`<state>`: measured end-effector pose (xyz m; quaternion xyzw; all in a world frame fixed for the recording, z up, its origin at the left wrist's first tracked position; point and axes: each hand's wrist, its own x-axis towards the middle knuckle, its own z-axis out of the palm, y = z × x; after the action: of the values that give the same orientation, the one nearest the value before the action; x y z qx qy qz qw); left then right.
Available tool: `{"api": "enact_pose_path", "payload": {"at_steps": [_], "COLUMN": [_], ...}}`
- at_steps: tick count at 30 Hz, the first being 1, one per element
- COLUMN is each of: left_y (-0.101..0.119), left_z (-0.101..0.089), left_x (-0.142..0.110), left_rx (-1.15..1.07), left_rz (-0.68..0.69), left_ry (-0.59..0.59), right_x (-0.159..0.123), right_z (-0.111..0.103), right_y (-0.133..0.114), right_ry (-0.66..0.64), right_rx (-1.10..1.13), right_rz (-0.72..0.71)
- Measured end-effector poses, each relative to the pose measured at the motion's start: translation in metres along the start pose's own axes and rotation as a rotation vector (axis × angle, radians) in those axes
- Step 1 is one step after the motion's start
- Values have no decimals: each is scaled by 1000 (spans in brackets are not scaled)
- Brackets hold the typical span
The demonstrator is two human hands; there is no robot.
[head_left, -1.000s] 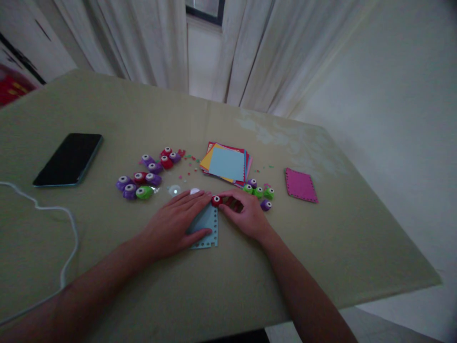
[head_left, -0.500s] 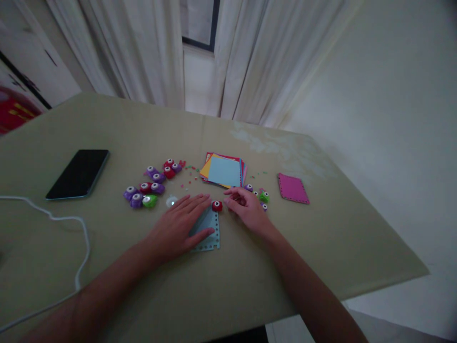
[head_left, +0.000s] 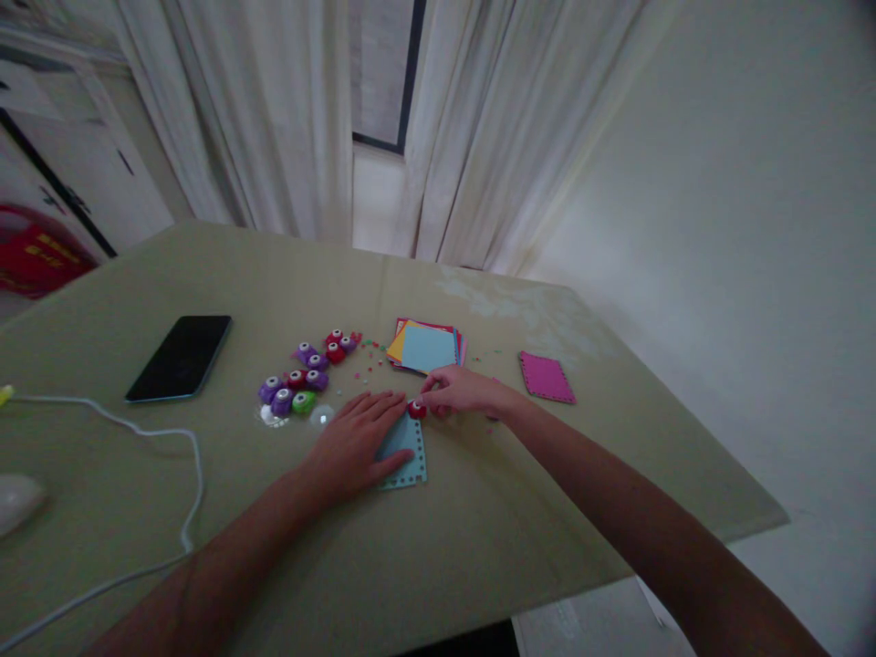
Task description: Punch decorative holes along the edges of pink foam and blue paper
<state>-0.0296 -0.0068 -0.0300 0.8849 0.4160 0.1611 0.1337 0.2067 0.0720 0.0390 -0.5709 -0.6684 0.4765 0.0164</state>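
Note:
My left hand (head_left: 359,443) lies flat with its fingers stretched over a light blue sheet of paper (head_left: 414,471), covering much of it. Small punched holes run along the sheet's right and lower edges. At its upper right edge sits a small red craft punch (head_left: 417,411) with a white, eye-like button. My right hand (head_left: 455,391) has its thumb and fingers closed on the right side of this punch; the exact hold is partly hidden. Behind that hand, the punches on the right are nearly all covered.
Several purple, red and green craft punches (head_left: 298,380) stand to the left, near tiny paper bits (head_left: 370,356). Coloured sheets (head_left: 430,347) are stacked behind my hands. A pink punched square (head_left: 547,377) lies right. Further left are a black tablet (head_left: 182,358) and a white cable (head_left: 154,429).
My right hand let go of the red punch and drew back to the right, then returned to it. My left hand has stayed on the blue sheet. The camera view has tilted up.

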Motion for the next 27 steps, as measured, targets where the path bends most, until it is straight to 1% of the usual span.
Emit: {"api": "enact_pose_path", "payload": {"at_steps": [3, 7, 16, 22, 27], "left_y": [2, 4, 5, 4, 3], "left_z": [-2, -4, -6, -4, -1], "left_x": [0, 1, 2, 2, 2], "left_rx": [-9, -17, -41, -50, -44], "left_rz": [-12, -17, -20, -24, -26], "left_ry": [10, -14, -26, -12, -7], "right_x": [3, 7, 10, 14, 17], "right_z": [-2, -6, -8, -9, -10], "right_y": [-2, -6, -15, -17, -21], "right_ry": [-43, -82, -86, -111, -79], "right_rx": [-20, -26, 0, -185, -354], "right_rz": [0, 15, 88, 54, 35]}}
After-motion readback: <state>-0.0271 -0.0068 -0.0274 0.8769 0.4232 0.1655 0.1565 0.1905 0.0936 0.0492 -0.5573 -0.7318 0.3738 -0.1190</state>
